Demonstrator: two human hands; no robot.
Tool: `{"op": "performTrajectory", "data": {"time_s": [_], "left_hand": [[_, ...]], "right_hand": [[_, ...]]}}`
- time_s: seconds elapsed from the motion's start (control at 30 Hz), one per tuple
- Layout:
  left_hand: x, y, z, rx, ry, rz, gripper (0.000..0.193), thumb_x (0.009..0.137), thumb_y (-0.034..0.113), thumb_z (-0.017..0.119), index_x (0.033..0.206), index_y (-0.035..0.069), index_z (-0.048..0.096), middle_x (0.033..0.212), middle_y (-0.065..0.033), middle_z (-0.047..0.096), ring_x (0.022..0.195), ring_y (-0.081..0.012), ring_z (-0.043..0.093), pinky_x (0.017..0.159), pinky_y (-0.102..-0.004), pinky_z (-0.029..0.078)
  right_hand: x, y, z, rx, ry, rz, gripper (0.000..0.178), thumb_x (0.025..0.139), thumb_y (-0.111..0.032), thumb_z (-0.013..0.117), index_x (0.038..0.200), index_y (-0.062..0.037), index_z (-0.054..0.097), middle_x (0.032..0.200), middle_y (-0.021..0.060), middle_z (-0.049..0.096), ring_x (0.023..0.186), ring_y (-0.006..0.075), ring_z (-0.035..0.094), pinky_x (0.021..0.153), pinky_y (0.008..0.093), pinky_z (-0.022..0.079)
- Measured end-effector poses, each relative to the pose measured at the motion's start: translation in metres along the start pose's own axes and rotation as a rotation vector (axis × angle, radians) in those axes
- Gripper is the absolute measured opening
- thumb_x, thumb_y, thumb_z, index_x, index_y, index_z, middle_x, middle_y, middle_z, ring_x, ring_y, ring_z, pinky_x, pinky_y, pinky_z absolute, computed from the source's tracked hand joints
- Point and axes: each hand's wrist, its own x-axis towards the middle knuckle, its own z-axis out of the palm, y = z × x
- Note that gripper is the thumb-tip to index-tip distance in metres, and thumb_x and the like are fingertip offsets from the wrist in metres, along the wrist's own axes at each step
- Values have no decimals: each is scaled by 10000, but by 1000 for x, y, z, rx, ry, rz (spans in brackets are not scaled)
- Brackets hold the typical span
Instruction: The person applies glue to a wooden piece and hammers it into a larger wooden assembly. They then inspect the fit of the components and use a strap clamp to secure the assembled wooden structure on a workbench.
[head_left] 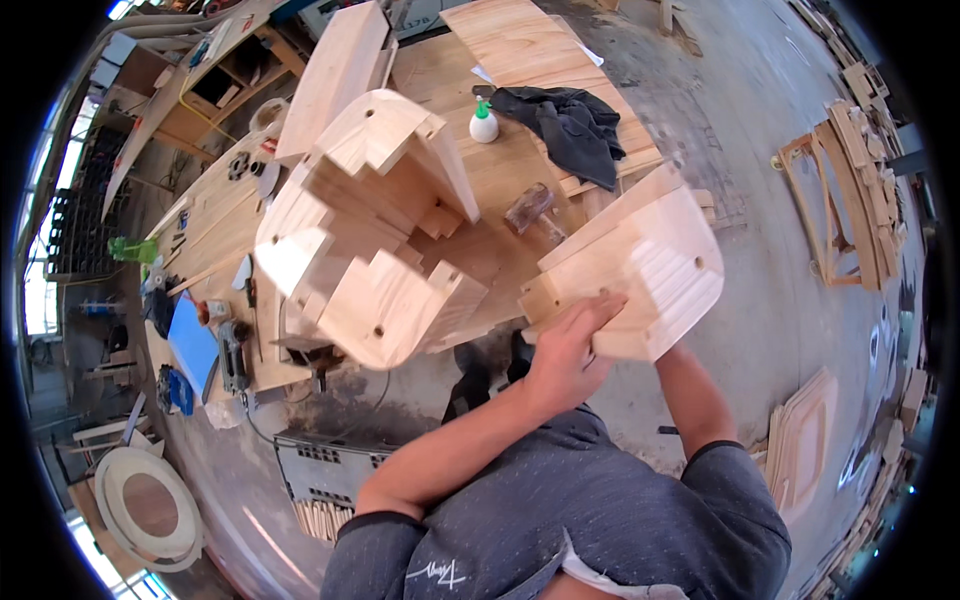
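My left hand (572,350) is closed on the near left edge of a wooden corner piece (640,270), with the thumb laid over its pale upper face. My right forearm (695,400) goes up under the same piece; the right hand itself is hidden there, so I cannot tell if it is gripping. The corner piece is in front of me, a little to the right, by the right end of the workbench (425,75). Its outer corner is rounded and points to the right, toward the grey floor (740,340), which stretches between it and the wooden frame (830,200) farther off.

On the left is the large wooden body (385,310), also with rounded corners, its stepped inner edges facing a deep opening. It and my piece are apart, and in this gap I see the tabletop. The mallet (530,208) lies in that gap, just beside the upper left edge of my piece (it makes the passage more narrow). Beyond it are a dark cloth (575,130), partly on a wide wooden panel (525,45), and a white spray bottle (484,125) with a green top.
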Motion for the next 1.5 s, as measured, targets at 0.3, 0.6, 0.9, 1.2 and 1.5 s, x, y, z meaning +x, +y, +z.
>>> {"op": "performTrajectory", "data": {"time_s": [0.3, 0.6, 0.9, 1.2, 1.5], "left_hand": [[-17, -22, -9, 16, -62, -9, 577, 648, -127, 711, 1212, -43, 626, 1223, -229, 677, 1086, -407, 693, 909, -409, 575], [-8, -32, -14, -59, -43, -45, 483, 737, -68, 793, 1191, -54, 630, 1220, -264, 674, 1068, -423, 700, 912, -406, 570], [20, -70, 1, -63, 134, -82, 495, 729, -89, 749, 1204, -20, 631, 1175, -226, 684, 1112, -437, 671, 1043, -491, 512], [28, -87, -8, -51, 326, -127, 498, 747, -59, 787, 1214, -29, 619, 1217, -234, 677, 1121, -439, 669, 1057, -483, 497], [4, -72, -12, -116, 321, -378, 618, 811, 39, 822, 1354, -25, 534, 1336, -221, 600, 1229, -371, 610, 1030, -392, 483]], "right_hand": [[-15, 41, 22, -56, -152, 207, 635, 959, -458, 657, 1423, -44, 529, 1415, 130, 561, 1225, 319, 569, 1017, 452, 480], [-6, 36, -10, -126, -219, 231, 632, 931, -434, 690, 1405, -42, 544, 1398, 143, 571, 1198, 339, 577, 1010, 461, 476], [131, -30, 0, -156, -191, -111, 631, 903, -410, 723, 1388, -41, 559, 1381, 155, 581, 1170, 359, 586, 1003, 470, 472], [94, -72, 54, -320, -399, -508, 734, 831, -287, 836, 1444, -45, 514, 1453, 135, 556, 1315, 262, 519, 1093, 407, 434], [42, -90, 113, -23, -738, -216, 747, 831, -262, 834, 1459, -47, 493, 1457, 128, 555, 1321, 258, 522, 1097, 402, 443]]}}
